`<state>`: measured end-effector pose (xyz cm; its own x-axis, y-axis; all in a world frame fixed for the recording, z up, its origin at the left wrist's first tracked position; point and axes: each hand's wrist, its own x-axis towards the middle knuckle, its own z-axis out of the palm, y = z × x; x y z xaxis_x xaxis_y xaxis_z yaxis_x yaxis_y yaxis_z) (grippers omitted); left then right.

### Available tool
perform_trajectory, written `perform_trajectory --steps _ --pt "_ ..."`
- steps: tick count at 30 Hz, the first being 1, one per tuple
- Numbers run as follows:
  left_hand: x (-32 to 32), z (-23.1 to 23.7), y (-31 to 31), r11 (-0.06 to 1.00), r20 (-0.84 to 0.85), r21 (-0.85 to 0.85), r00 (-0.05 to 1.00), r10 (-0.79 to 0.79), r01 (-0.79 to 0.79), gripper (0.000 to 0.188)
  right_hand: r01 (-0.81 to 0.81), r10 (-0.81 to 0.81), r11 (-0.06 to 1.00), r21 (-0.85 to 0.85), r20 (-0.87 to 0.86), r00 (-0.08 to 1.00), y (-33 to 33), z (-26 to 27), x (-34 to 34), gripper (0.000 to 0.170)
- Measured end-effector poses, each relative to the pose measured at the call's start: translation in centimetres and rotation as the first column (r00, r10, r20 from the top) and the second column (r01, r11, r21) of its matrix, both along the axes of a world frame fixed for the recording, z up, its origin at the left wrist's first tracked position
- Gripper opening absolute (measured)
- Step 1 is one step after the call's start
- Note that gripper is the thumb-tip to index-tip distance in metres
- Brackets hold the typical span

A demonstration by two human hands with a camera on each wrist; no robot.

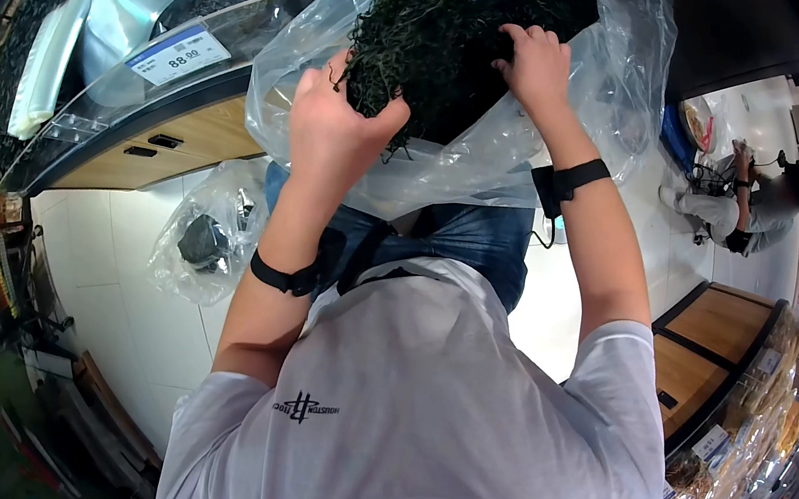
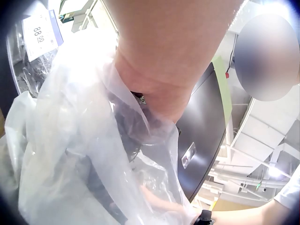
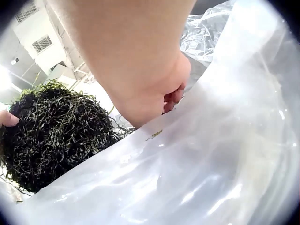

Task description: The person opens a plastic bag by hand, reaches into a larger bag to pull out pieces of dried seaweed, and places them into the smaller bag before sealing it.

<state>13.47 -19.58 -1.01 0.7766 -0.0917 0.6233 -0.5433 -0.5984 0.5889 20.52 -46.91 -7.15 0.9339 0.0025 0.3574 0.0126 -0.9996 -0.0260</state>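
Note:
A large clump of dark green dried seaweed (image 1: 403, 33) in stringy shreds rises from the mouth of a big clear plastic bag (image 1: 280, 123). My left hand (image 1: 340, 126) grips its near left side, thumb and fingers spread around the strands. More seaweed, almost black, lies to the right in the bag. There my right hand (image 1: 539, 71) has its fingers curled at the dark mass, with thumb and forefinger at its edge. In the right wrist view the clump (image 3: 61, 136) stands left of the right hand (image 3: 164, 93). Bag film hides much of the left hand (image 2: 154, 117).
A display bin with a price tag (image 1: 178, 57) reading 88.00 stands at left, plastic bag rolls (image 1: 51, 62) on it. Another clear bag (image 1: 204, 239) with dark contents lies on the floor. At far right sits a person (image 1: 754, 200); wooden cabinets (image 1: 710, 341) stand behind right.

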Motion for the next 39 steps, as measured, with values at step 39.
perform_trajectory --steps 39 --pt "-0.6 0.1 0.3 1.0 -0.065 -0.005 0.998 0.009 -0.009 0.036 -0.028 0.12 0.96 0.28 -0.317 0.941 0.3 2.2 1.9 0.054"
